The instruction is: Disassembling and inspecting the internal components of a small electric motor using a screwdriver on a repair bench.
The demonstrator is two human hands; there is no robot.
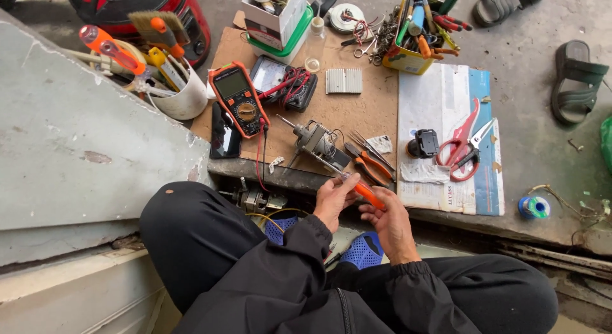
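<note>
My right hand [390, 222] grips the orange handle of a screwdriver [368, 195]. Its shaft runs up-left to a small grey motor assembly [317, 141] standing on a brown board [344, 111]. My left hand [333, 197] pinches the screwdriver's clear collar near the shaft, just left of the right hand. Both hands sit at the board's near edge, above my black-trousered knees. Orange-handled pliers [368, 165] lie right beside the motor.
An orange multimeter [239, 98] with red leads lies left on the board, a phone [224, 135] beside it. Red scissors [462, 141], a black part [423, 143], a yellow tool box [414, 34], a white pot of tools [178, 91] and sandals [577, 79] surround the work.
</note>
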